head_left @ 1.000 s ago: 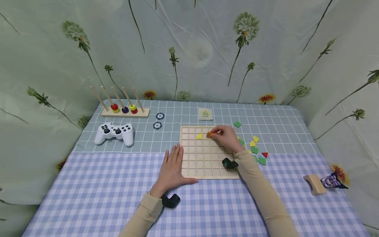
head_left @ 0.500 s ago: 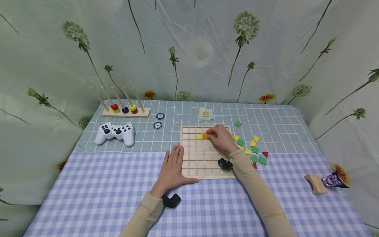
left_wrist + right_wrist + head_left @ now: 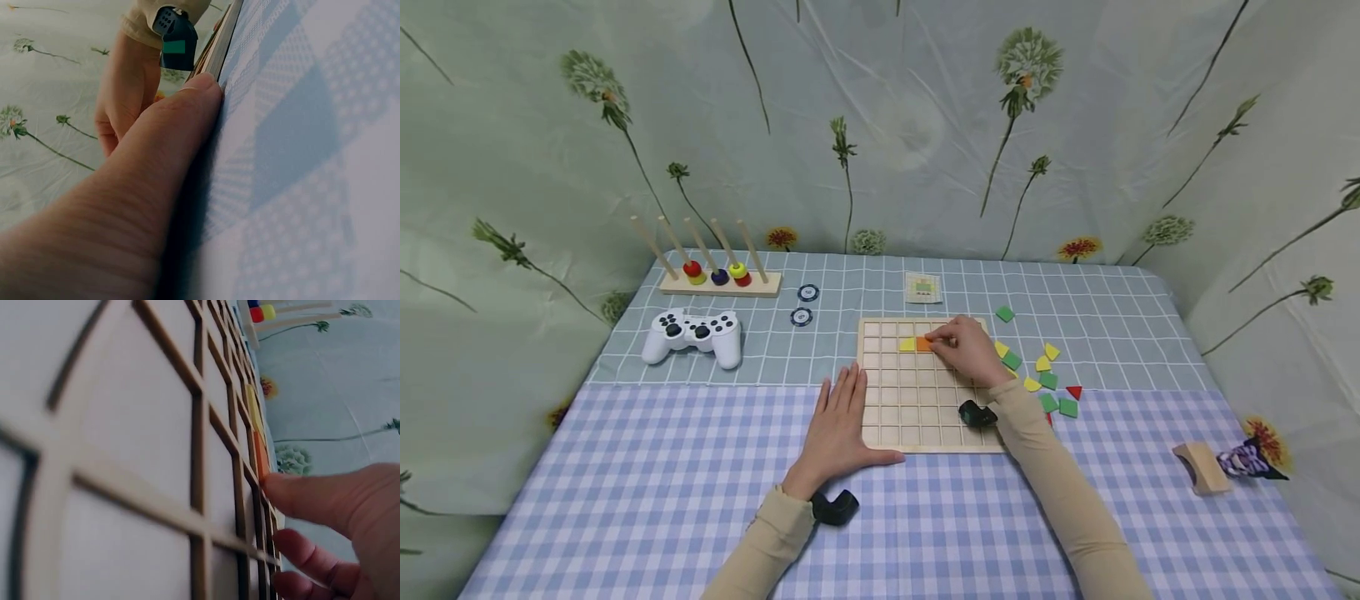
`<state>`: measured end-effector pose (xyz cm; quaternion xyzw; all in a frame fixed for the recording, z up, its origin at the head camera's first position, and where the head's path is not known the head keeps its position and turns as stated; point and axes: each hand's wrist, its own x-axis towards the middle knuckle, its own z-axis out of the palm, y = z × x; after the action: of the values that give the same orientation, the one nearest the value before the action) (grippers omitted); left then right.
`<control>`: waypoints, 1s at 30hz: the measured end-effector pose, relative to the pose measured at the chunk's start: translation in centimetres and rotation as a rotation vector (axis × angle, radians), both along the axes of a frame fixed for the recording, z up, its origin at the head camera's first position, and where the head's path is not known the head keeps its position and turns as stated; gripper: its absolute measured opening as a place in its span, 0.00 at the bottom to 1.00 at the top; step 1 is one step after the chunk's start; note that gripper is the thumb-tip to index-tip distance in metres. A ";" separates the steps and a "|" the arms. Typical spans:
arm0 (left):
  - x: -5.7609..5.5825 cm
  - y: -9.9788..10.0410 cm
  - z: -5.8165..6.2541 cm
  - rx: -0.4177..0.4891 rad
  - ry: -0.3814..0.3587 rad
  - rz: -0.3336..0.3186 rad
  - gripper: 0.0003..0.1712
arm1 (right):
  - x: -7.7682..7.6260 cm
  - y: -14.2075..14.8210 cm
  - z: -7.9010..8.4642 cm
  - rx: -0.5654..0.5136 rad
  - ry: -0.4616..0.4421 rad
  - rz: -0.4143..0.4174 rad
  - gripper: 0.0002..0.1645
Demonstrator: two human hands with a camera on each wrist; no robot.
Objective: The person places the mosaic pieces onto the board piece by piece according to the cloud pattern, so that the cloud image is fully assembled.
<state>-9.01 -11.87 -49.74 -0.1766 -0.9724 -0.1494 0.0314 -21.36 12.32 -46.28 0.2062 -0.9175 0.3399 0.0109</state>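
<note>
Flat orange tile (image 3: 922,344): shifted beside yellow tile (image 3: 907,344) since earlier, pinched by your right hand (image 3: 966,348). Wooden board (image 3: 901,412), gridded: your left hand (image 3: 837,429), fingers straight, alongside.

I see the pale wooden grid board (image 3: 900,396) lying flat on the surface (image 3: 662,467), roughly midway between its left and right edges. In the row second from the board's far edge I make out a partly covered orange tile (image 3: 922,344), with a flat yellow tile (image 3: 907,344) just beside it, toward the board's left edge.
</note>
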 end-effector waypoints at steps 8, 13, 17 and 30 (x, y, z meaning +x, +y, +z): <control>0.0 0.1 -0.2 0.004 0.012 -0.010 0.77 | 0.9 4.8 0.5 -0.102 0.034 -0.028 0.10; 0.0 -0.1 -0.2 0.016 0.018 -0.008 0.78 | 1.7 8.8 1.2 -0.048 0.025 -0.116 0.10; -0.1 -0.2 -0.1 0.012 0.002 -0.003 0.78 | 2.4 11.5 1.3 0.044 0.002 -0.193 0.11; -0.2 -0.1 -0.4 -0.003 -0.026 -0.001 0.78 | 3.2 15.0 1.4 0.171 -0.156 -0.177 0.13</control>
<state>-9.25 -12.00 -50.10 -0.1751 -0.9729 -0.1502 0.0182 -18.18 27.29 -44.91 0.0976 -0.9558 0.2732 -0.0479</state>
